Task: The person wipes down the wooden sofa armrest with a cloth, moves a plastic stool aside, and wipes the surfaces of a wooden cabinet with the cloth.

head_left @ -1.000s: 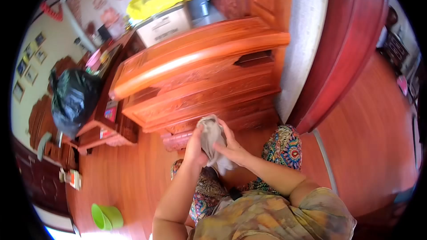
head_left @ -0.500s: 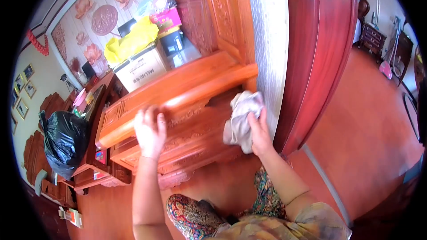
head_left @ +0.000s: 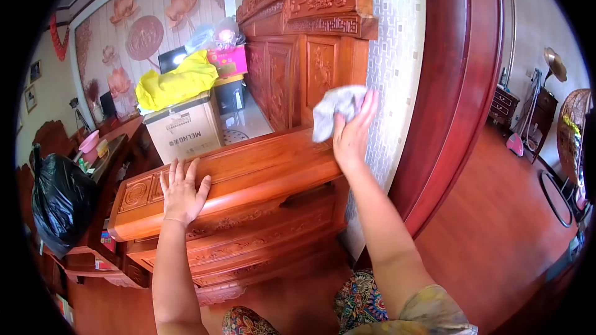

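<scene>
My left hand (head_left: 183, 193) lies flat with its fingers spread on the top of the orange-brown wooden armrest (head_left: 267, 164). Nothing is held in it. My right hand (head_left: 354, 136) grips a crumpled grey-white cloth (head_left: 335, 109) at the far right end of the armrest, beside the carved wooden backrest (head_left: 323, 68). The cloth hangs from the fingers toward the wood; whether it touches the surface is hard to tell.
Behind the armrest stands a cardboard box (head_left: 183, 133) with a yellow bag (head_left: 177, 80) on it, near a pink box (head_left: 228, 61). A black plastic bag (head_left: 59, 198) is at the left. A dark red door frame (head_left: 450, 87) rises close on the right.
Both hands were together on the cloth low down, then parted. My left hand has come to rest on the armrest, while my right hand has carried the cloth up to its far right end.
</scene>
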